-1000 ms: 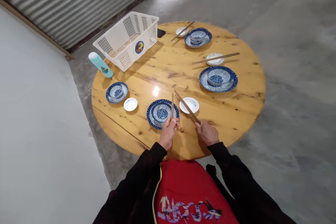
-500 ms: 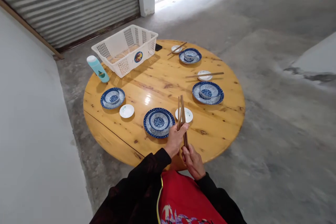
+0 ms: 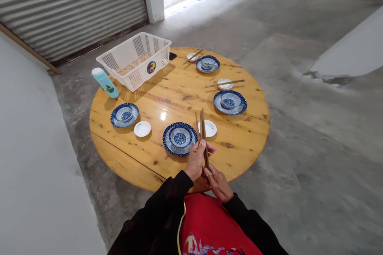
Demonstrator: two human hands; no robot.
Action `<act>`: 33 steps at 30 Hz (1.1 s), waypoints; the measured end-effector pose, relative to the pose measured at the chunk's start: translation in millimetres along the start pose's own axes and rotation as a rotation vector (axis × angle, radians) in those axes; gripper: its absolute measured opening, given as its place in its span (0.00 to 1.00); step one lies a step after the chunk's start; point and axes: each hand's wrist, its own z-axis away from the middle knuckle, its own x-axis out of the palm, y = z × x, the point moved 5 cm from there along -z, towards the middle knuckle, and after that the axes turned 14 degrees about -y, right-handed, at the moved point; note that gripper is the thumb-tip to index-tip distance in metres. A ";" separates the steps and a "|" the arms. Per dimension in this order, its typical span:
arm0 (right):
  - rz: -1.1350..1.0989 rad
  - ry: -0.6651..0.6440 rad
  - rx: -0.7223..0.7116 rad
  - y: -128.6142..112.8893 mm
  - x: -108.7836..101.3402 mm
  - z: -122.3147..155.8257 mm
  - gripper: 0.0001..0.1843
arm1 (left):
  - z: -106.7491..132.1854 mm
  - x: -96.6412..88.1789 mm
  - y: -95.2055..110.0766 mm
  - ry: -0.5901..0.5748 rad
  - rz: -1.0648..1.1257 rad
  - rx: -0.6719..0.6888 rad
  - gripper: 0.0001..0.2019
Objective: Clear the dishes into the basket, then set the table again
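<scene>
Brown chopsticks (image 3: 203, 127) stand up in a small bundle between my hands, over the near edge of the round table. My left hand (image 3: 197, 157) is closed around their middle, thumb on top. Lower down, my right hand (image 3: 218, 182) grips their bottom ends. One chopstick leans a little apart from the others at the top. Just beyond the bundle lies a small white dish (image 3: 210, 128), partly covered by it. To the left of my left hand, a blue-patterned bowl (image 3: 180, 138) sits on a blue-rimmed plate (image 3: 168, 148).
More plate-and-bowl settings stand at the left (image 3: 125, 115), right (image 3: 230, 102) and far side (image 3: 208, 64). Chopsticks (image 3: 224, 83) lie across a small dish. A white plastic basket (image 3: 134, 61), a light-blue bottle (image 3: 105, 83) and a dark phone (image 3: 172, 55) occupy the back left.
The camera view has turned slightly right. My left hand has shifted its hold on the chopsticks, with its fingers now showing on their right side. Both hands still hold the bundle.
</scene>
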 end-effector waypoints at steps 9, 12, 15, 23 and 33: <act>-0.017 -0.028 0.055 15.1 8.6 15.3 0.25 | 11.3 4.8 -16.8 -0.077 0.072 -0.075 0.31; 0.057 0.037 0.027 14.0 1.9 24.2 0.22 | 10.8 17.2 -19.5 -0.091 0.016 -0.094 0.32; -0.024 0.099 -0.048 5.5 -11.7 34.8 0.24 | 6.9 33.5 -23.1 -0.097 -0.024 -0.104 0.33; -0.272 0.008 -0.099 3.5 -65.1 65.8 0.31 | -8.2 96.6 -50.2 -0.154 -0.060 -0.110 0.32; -0.551 0.047 -0.067 60.6 -188.0 142.3 0.30 | -41.1 247.4 -96.3 -0.241 -0.093 -0.135 0.31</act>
